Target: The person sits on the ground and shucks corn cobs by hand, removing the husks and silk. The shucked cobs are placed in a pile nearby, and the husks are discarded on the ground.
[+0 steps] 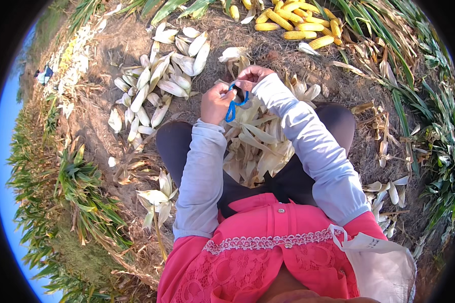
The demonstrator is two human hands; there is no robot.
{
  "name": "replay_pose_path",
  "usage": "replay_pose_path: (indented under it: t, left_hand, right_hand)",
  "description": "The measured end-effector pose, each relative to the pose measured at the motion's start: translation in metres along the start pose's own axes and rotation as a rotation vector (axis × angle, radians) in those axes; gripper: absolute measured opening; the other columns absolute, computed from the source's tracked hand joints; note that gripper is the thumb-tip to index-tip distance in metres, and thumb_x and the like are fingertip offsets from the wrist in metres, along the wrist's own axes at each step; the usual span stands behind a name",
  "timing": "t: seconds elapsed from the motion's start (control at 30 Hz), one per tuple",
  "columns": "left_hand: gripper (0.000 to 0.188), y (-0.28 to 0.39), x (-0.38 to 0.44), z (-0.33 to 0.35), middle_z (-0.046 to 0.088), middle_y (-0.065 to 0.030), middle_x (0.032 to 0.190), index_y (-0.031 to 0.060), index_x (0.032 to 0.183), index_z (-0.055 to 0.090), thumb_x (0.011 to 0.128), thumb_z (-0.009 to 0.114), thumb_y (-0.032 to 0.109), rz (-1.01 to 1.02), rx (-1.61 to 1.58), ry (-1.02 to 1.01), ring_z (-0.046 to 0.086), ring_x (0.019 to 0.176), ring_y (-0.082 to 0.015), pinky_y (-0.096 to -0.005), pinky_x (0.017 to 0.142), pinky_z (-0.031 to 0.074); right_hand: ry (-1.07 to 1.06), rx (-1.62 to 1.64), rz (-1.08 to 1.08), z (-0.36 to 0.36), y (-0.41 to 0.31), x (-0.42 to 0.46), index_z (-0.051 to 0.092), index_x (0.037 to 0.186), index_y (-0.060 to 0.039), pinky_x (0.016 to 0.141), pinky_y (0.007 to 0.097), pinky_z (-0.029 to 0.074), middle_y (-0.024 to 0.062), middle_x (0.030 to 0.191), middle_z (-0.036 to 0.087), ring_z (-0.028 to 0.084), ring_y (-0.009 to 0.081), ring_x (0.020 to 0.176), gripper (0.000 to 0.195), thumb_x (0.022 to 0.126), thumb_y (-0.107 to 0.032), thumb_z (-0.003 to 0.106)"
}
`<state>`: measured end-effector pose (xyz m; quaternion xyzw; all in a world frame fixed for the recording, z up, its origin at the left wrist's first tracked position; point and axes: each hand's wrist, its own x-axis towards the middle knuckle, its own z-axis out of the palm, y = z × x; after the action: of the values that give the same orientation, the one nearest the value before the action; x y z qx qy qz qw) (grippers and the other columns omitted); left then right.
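A blue cord (232, 110) hangs in loops between my two hands, above my lap. My left hand (215, 103) pinches it between thumb and fingers. Close beside it, my right hand (253, 77) grips the cord's upper end with bent fingers. Whether something small is tied to the cord is hidden by the fingers. Under my hands, a heap of loose dry corn husks (256, 147) lies between my bent knees. A pale husk-covered ear (233, 54) lies on the ground just past my right hand.
Several ears of corn in husks (170, 75) are piled ahead on the left. Husked yellow ears (299, 21) lie heaped at the far right. Cut corn stalks (436, 125) line the right side, with more stalks (85, 197) on the left. Another person (44, 75) is far off left.
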<state>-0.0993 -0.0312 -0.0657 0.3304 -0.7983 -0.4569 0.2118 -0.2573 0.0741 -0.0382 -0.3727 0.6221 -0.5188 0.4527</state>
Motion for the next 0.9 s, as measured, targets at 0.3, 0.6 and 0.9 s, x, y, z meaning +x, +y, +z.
replay_pose_path:
  t: [0.3, 0.6, 0.9]
  left_hand:
    - [0.009, 0.002, -0.004, 0.012, 0.067, -0.0153, 0.08, 0.0029, 0.098, 0.059, 0.09, 0.062, 0.006, 0.171, -0.024, 0.143, 0.067, 0.071, -0.0275, -0.0376, 0.064, 0.051]
    - [0.011, 0.042, -0.034, 0.051, 0.063, -0.0203, 0.083, 0.0042, 0.099, 0.055, 0.095, 0.059, 0.014, 0.33, 0.223, 0.135, 0.064, 0.077, -0.0407, -0.0462, 0.064, 0.048]
    - [0.012, 0.067, -0.042, 0.045, 0.062, -0.0194, 0.083, 0.0056, 0.1, 0.055, 0.095, 0.059, 0.016, 0.379, 0.23, 0.151, 0.062, 0.078, -0.0417, -0.0468, 0.063, 0.048]
  right_hand:
    - [-0.148, -0.963, 0.066, 0.03, 0.023, 0.026, 0.068, 0.11, -0.0077, 0.077, 0.0377, 0.055, 0.0122, 0.093, 0.072, 0.069, 0.027, 0.083, 0.025, 0.093, -0.024, 0.059]
    - [-0.208, -0.113, -0.505, -0.012, 0.065, 0.043, 0.061, 0.127, -0.0023, 0.098, 0.042, 0.049, 0.0221, 0.114, 0.068, 0.065, 0.0373, 0.103, 0.045, 0.101, -0.026, 0.032]
    - [-0.255, 1.125, 0.077, 0.022, 0.075, 0.107, 0.062, 0.121, -0.0096, 0.088, 0.0348, 0.05, 0.0118, 0.117, 0.066, 0.061, 0.026, 0.103, 0.029, 0.096, -0.024, 0.056]
